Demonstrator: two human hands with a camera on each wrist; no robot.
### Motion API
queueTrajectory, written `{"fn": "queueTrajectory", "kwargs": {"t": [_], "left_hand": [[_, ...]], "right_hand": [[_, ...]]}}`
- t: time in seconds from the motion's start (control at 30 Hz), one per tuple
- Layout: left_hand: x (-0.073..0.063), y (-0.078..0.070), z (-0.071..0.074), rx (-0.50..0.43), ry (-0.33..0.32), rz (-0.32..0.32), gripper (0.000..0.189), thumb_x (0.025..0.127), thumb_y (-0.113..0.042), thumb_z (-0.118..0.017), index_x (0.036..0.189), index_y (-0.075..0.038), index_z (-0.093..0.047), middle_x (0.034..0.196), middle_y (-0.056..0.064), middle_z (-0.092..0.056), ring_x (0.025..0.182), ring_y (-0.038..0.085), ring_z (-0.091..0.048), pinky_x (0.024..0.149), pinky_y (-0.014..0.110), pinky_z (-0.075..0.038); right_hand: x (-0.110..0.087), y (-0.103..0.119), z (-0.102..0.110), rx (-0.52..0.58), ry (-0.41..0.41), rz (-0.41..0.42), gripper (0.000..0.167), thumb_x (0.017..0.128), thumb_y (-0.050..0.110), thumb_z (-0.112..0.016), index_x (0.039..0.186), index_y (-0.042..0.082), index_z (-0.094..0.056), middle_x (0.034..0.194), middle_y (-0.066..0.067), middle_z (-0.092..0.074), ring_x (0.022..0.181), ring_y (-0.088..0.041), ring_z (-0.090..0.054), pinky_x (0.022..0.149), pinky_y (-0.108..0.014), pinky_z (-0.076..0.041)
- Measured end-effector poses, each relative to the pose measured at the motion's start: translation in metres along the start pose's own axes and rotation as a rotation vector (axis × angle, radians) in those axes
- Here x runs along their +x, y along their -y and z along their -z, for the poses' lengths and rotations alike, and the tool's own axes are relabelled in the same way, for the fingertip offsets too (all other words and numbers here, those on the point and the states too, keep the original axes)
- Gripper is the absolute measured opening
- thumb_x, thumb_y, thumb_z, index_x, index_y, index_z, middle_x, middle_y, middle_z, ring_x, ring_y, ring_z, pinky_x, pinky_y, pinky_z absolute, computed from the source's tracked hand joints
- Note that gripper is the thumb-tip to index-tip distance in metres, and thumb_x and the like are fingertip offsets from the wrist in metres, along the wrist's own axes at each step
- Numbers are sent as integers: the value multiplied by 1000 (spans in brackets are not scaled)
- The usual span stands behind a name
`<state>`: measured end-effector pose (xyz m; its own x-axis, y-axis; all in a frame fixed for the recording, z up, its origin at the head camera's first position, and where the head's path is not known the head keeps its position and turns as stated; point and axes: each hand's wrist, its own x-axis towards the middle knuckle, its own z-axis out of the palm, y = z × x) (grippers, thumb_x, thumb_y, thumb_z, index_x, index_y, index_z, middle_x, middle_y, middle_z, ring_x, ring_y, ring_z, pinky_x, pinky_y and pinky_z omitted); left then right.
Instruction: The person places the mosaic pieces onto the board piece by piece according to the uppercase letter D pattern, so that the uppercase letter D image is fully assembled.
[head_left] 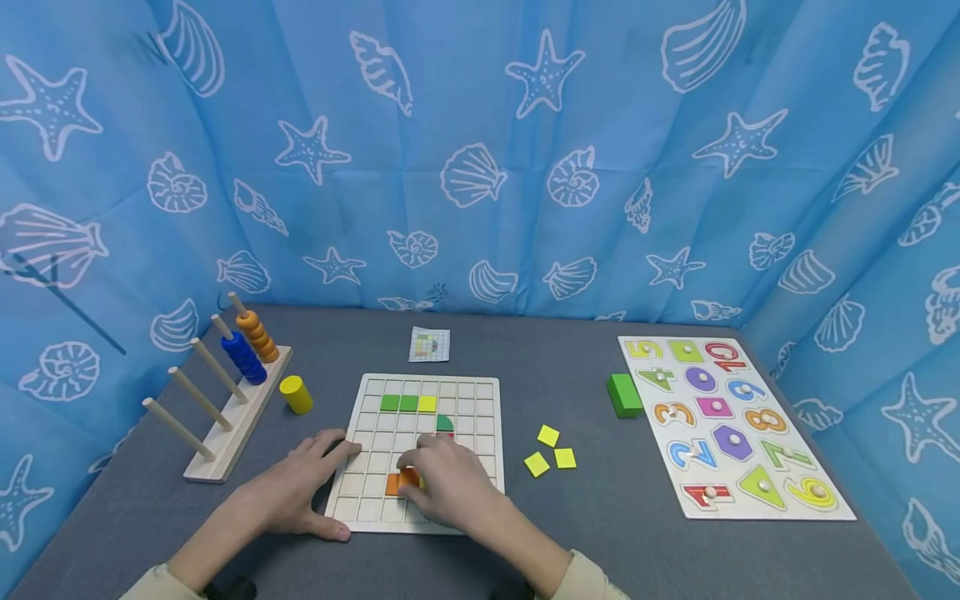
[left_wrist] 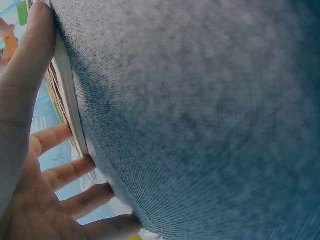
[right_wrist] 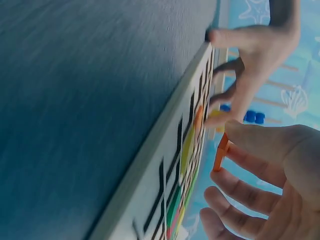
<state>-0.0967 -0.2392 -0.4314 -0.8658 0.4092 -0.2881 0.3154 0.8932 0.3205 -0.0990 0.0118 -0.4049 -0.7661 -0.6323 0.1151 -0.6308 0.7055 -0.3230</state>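
Observation:
A pale wooden grid board (head_left: 365, 507) lies on the grey table. My left hand (head_left: 296, 487) touches its left side, fingers spread and the thumb by the near corner. Above the near part of the board, my right hand (head_left: 453, 483) pinches an orange square tile (right_wrist: 221, 152) between thumb and fingers. Just left of that lies another orange tile (head_left: 392, 484) on the board. Two green tiles (head_left: 399, 403) and a yellow tile (head_left: 427, 404) form a row in the upper part. A green rounded piece (head_left: 444, 423) and a bit of red show beyond my right hand, which partly hides other pieces.
Three loose yellow tiles (head_left: 548, 435) lie right of the board. Farther right are a green block (head_left: 624, 396) and a number puzzle board (head_left: 750, 417). A pegged bead rack (head_left: 247, 412) and a yellow cylinder (head_left: 296, 394) stand left. Behind lies a small printed card (head_left: 430, 344).

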Motion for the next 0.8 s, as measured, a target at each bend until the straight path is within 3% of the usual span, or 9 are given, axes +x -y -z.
{"fn": "queueTrajectory", "kwargs": {"t": [0.37,0.8], "left_hand": [[-1,0,0,-11,-16,-21,107,63,-74,-83,147,-17,-47,150,19,-44,133,45,-48,102,72,-46],[0,1,1,-14,-3,-12,108,63,-73,-83,147,-16,-47,150,18,-45,134,46,-48,102,74,-44]], "right_hand": [[23,20,-16,-15,12,61,22,86,27,-83,106,19,-80,89,7,-72,69,-4,-44,55,-14,-30],[31,19,-27,-25,-7,86,21,84,28,-85,101,16,-81,81,5,-70,69,-6,-47,54,-16,-31]]}}
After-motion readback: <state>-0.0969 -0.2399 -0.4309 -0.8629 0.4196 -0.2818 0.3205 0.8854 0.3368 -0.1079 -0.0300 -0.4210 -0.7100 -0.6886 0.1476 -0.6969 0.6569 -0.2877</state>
